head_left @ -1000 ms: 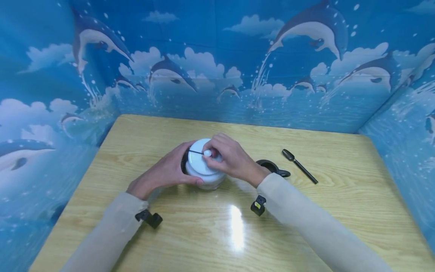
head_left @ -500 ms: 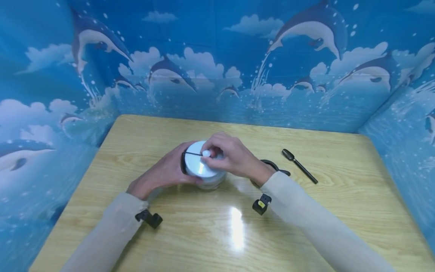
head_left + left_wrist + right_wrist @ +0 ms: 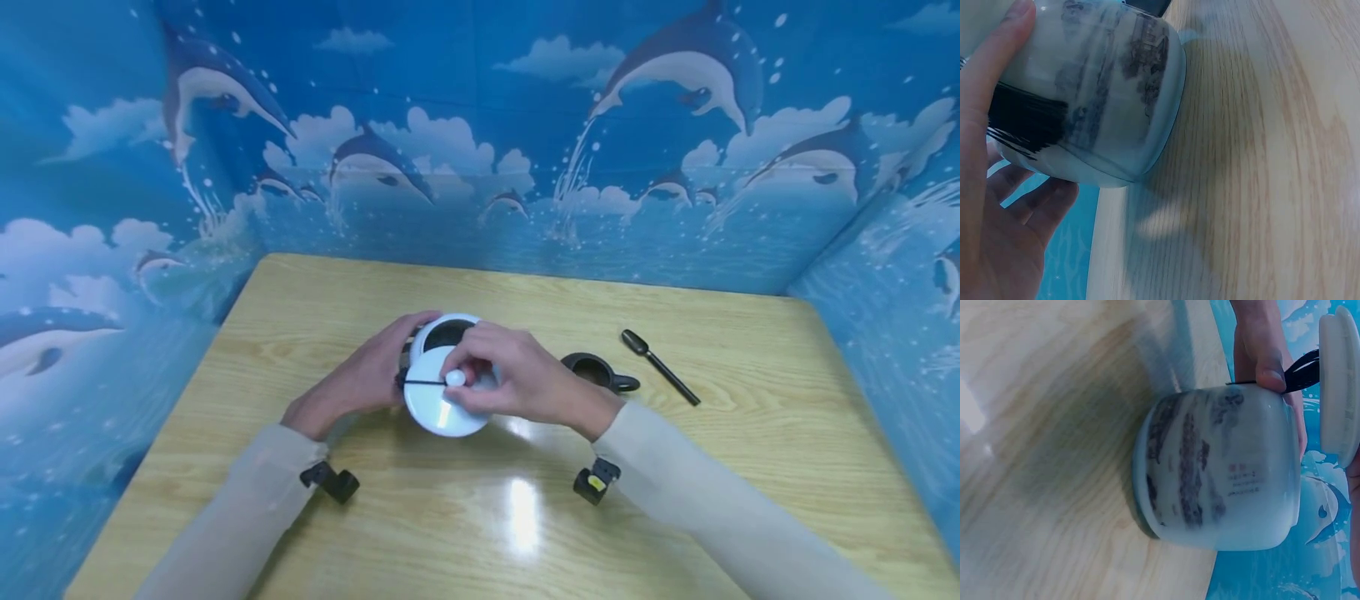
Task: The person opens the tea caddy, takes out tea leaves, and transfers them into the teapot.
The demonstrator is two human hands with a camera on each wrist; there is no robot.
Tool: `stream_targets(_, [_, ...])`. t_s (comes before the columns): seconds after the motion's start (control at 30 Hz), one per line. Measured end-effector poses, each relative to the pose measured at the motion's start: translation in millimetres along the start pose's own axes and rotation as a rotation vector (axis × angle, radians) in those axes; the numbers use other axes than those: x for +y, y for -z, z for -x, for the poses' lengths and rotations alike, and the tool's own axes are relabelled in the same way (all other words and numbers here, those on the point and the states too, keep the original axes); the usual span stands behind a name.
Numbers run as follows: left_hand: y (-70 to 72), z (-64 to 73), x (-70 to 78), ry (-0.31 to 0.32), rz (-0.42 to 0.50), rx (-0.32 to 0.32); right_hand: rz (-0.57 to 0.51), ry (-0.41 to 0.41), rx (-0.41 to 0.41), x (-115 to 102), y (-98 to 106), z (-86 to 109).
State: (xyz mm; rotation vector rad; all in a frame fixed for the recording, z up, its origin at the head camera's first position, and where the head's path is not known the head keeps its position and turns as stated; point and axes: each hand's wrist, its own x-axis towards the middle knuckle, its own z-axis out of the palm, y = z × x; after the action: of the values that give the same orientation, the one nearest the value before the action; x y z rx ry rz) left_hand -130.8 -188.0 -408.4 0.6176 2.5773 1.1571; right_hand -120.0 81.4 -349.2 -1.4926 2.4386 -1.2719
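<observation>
Left hand (image 3: 375, 360) grips jar (image 3: 1229, 472) standing on table (image 3: 315, 308); right hand (image 3: 517, 375) pinches knob (image 3: 455, 378) of lid (image 3: 442, 412), raised over jar's near side. Taut cord (image 3: 425, 382) could tug jar; slipping pinch could drop lid onto it.

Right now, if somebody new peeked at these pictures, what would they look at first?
Probably the big dolphins leaping across the blue backdrop behind the table. Next, the white jar near the table's middle: the left hand grips its side while the right hand holds the lid by its knob, off the open jar. The black cup and black spoon come after, over to the right.
</observation>
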Motion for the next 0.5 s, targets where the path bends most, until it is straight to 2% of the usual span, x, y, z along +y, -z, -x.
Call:
stream_targets(0.3, [-2.8,-1.7,3.2,0.061,-0.004,0.027,-0.051,0.002,-0.077,-4,-5,26.2])
stream_targets(0.5, [-3.2,-1.8,1.7,0.044,0.013,0.046,-0.023,-0.022,-0.138,-4,-13,44.2])
